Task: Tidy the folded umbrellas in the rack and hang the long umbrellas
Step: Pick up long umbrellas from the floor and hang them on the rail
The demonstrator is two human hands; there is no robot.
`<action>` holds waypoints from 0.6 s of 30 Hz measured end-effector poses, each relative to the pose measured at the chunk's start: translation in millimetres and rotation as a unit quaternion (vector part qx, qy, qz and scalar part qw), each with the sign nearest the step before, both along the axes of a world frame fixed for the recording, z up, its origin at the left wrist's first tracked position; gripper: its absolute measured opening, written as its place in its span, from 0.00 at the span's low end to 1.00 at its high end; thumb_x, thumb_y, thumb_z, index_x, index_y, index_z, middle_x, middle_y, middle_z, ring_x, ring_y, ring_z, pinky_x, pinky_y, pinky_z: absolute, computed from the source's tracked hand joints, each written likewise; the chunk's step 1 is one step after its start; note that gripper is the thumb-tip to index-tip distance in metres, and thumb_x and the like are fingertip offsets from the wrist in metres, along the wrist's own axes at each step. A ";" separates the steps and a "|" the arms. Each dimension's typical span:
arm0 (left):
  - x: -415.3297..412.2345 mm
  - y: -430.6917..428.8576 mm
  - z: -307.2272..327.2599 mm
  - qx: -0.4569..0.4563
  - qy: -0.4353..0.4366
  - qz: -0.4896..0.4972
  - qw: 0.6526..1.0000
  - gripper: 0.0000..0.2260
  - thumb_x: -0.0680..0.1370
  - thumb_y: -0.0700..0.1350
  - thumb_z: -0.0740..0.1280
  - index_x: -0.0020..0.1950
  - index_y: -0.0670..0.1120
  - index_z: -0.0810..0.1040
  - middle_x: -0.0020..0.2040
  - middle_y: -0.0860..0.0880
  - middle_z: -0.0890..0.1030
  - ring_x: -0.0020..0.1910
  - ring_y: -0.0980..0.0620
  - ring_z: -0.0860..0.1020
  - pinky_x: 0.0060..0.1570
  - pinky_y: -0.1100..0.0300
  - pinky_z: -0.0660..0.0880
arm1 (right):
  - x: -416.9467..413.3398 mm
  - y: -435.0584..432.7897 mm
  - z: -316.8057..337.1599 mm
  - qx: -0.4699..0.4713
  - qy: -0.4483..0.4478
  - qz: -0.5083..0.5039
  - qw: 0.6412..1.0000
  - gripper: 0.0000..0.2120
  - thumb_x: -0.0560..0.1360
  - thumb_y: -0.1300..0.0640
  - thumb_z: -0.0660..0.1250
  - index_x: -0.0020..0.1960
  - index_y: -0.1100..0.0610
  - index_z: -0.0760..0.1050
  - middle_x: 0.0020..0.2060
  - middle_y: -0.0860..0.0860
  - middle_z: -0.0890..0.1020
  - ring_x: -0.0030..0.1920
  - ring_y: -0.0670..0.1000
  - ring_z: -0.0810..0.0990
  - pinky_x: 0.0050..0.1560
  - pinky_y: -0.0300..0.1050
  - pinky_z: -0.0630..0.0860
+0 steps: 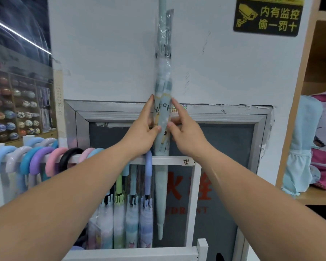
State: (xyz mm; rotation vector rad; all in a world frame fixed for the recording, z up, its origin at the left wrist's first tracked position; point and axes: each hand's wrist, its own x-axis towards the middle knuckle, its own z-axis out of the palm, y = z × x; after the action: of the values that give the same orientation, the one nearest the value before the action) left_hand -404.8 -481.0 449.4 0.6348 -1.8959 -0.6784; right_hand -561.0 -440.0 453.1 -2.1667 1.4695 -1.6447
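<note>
One long pale-blue plastic-wrapped umbrella (163, 76) stands upright, grasped above the white metal rack rail (173, 160) by left hand (143, 129) and right hand (186, 134). At least nine curved pastel handles (40, 157) hook over that rail.

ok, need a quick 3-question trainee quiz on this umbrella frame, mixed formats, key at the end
1. True or false: only the left hand holds the pale blue long umbrella.
2. How many of the curved handles hooked over the white rail are black? A) none B) one C) three
3. Fill in: the held umbrella's tip points ____.
Key: 1 false, the right hand grips it too. 2 B, there is a single black handle. 3 down.
</note>
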 end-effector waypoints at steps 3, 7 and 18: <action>-2.0 3.2 -6.4 0.003 -0.020 0.016 1.000 0.38 0.84 0.41 0.63 0.79 0.70 0.42 0.59 0.56 0.84 0.52 0.59 0.83 0.52 0.61 0.78 | 1.9 -1.1 16.5 -0.001 -0.012 0.001 1.000 0.32 0.82 0.55 0.62 0.78 0.34 0.51 0.50 0.46 0.82 0.40 0.46 0.81 0.51 0.50 0.81; -0.2 5.2 -7.4 0.018 -0.041 0.019 0.999 0.39 0.84 0.40 0.63 0.79 0.69 0.40 0.53 0.58 0.85 0.50 0.59 0.84 0.44 0.69 0.76 | 3.5 -5.8 22.4 0.014 -0.008 0.013 1.000 0.38 0.81 0.56 0.63 0.76 0.30 0.43 0.49 0.48 0.83 0.42 0.51 0.84 0.49 0.54 0.82; -1.2 -0.4 3.8 0.023 0.038 0.005 0.999 0.30 0.85 0.46 0.62 0.79 0.69 0.52 0.54 0.57 0.86 0.55 0.58 0.84 0.58 0.59 0.75 | -6.3 -3.4 -10.5 0.081 0.067 -0.019 0.994 0.45 0.80 0.57 0.66 0.75 0.27 0.35 0.35 0.56 0.74 0.33 0.56 0.76 0.39 0.55 0.79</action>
State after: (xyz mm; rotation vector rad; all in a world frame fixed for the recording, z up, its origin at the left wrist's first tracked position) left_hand -406.0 -481.4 453.2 0.6385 -1.8099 -0.7326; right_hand -567.3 -443.4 442.5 -2.2107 1.6266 -1.3589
